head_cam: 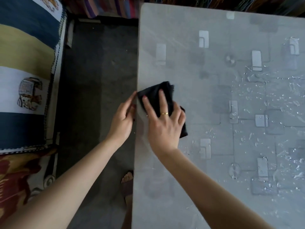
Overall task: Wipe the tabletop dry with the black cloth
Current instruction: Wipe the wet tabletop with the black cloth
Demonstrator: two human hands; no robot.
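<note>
Black cloth (158, 95) at tabletop (189, 52) left edge, right hand (163, 123) flat on it, left hand (123, 118) relaxed beside edge.

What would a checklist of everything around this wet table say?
Surface: grey patterned tabletop, water drops over its right side, left part looks wiped.
Job's things: black cloth lies near the table's left edge.
Clutter: nothing seen.
Hands: right hand presses flat on the cloth, gold ring on one finger; left hand at the table's left edge, fingers relaxed.
Cables: nothing seen.
Surroundings: dark floor, striped elephant-print fabric at left, a sandalled foot below the table edge.
</note>
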